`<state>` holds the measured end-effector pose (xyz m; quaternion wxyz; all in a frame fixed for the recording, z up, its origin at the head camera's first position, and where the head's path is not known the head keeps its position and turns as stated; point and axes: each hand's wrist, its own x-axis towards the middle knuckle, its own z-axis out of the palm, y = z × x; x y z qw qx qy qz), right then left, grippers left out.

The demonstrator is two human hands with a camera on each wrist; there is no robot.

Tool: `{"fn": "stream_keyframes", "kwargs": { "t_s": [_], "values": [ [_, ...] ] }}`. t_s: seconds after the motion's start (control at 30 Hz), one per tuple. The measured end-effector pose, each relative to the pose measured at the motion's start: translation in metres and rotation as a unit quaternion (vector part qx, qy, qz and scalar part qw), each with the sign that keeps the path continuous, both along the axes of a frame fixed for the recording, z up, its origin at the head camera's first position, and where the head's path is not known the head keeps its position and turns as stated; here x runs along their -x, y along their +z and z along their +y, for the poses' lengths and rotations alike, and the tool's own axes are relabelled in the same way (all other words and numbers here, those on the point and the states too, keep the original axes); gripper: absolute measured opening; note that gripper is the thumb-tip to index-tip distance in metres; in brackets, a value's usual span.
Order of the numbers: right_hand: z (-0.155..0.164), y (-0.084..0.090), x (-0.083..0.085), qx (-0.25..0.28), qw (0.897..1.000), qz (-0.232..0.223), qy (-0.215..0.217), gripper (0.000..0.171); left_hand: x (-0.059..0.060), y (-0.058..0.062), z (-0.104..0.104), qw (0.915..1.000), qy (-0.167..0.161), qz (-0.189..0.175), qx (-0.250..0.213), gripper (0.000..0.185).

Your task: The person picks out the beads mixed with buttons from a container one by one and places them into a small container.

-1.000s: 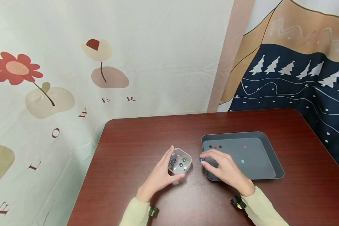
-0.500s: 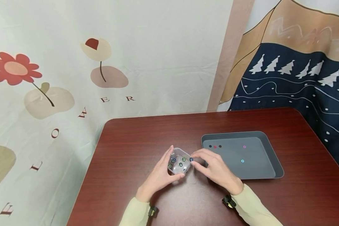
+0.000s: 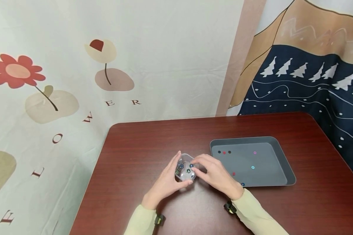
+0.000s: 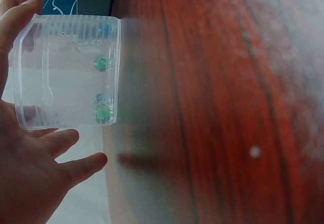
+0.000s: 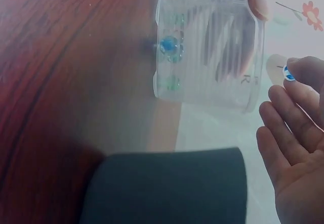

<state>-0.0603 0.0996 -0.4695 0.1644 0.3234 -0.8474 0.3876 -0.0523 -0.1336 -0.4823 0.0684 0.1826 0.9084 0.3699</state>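
Note:
My left hand [image 3: 166, 184] holds a clear plastic box [image 4: 71, 72] by its sides, thumb at the near side and fingers at the far side. Several green and blue glass marbles [image 4: 102, 63] lie on the box's bottom. Above the open top, my right hand [image 3: 216, 176] pinches a blue-and-clear marble [image 5: 288, 73] between thumb and index finger. The other right fingers are loosely extended in the right wrist view.
A grey tray [image 3: 273, 163] lies right of the box on the brown table [image 3: 141, 147]. It bears a pink ring [image 3: 255, 152], a cyan ring [image 3: 253, 167] and several small dark and red pieces. A blue marble [image 3: 243, 184] sits by its near edge.
My right hand has moved left from the tray's edge to over the box, carrying the blue marble. Part of the tray has come into sight. My left hand and the box stay put.

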Motion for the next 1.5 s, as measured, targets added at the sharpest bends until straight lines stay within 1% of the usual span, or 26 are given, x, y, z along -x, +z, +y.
{"fn": "stream_keyframes", "kwargs": {
  "t_s": [0.3, 0.63, 0.83, 1.03, 1.2, 1.3, 1.37, 1.5],
  "values": [
    [-0.007, -0.006, 0.0, -0.032, 0.999, 0.019, 0.004, 0.023, -0.002, 0.001, 0.001, 0.9998, -0.002, -0.016, -0.015, 0.11],
    [-0.007, -0.006, -0.001, -0.038, 0.999, 0.015, 0.013, 0.023, -0.001, 0.0, 0.002, 0.9998, -0.002, -0.014, -0.01, 0.111],
    [-0.002, -0.004, -0.003, -0.041, 0.999, 0.007, 0.004, 0.023, -0.001, 0.001, 0.002, 0.9999, -0.002, -0.012, -0.011, 0.111],
    [0.016, 0.006, -0.009, -0.03, 0.999, -0.006, -0.014, 0.021, -0.002, 0.001, 0.002, 0.9999, -0.001, -0.01, -0.004, 0.112],
    [0.041, 0.014, -0.018, -0.029, 0.998, -0.043, -0.035, 0.023, -0.002, 0.002, 0.002, 1.0, 0.0, -0.007, 0.002, 0.112],
    [0.056, 0.017, -0.024, -0.036, 0.996, -0.059, -0.051, 0.025, -0.002, 0.002, 0.003, 0.9999, 0.002, -0.011, 0.004, 0.113],
    [0.066, 0.017, -0.027, -0.039, 0.996, -0.06, -0.059, 0.026, -0.001, 0.002, 0.003, 0.9999, 0.004, -0.01, 0.006, 0.113],
    [0.084, 0.015, -0.03, -0.046, 0.995, -0.05, -0.073, 0.028, -0.001, 0.001, 0.002, 0.9999, 0.006, -0.007, 0.007, 0.113]
  ]
}}
